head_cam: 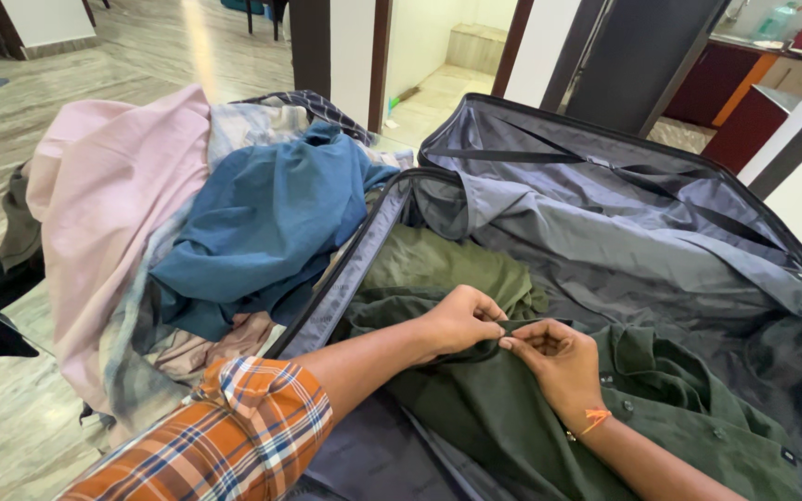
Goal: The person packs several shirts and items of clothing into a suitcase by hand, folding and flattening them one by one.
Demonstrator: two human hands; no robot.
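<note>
A dark green shirt (512,408) lies in the near half of an open grey suitcase (605,213). My left hand (461,320) and my right hand (559,357) meet at the middle of the shirt, both pinching a folded edge of its cloth. My left arm wears an orange plaid sleeve (234,431); an orange thread circles my right wrist. A second olive green garment (438,264) lies folded behind the shirt inside the case.
A heap of clothes sits left of the suitcase: a blue garment (262,223) on top, a pink one (104,195) beside it, checked cloth behind. The suitcase lid (624,176) lies open at the back right. Marble floor surrounds the heap; doorways stand behind.
</note>
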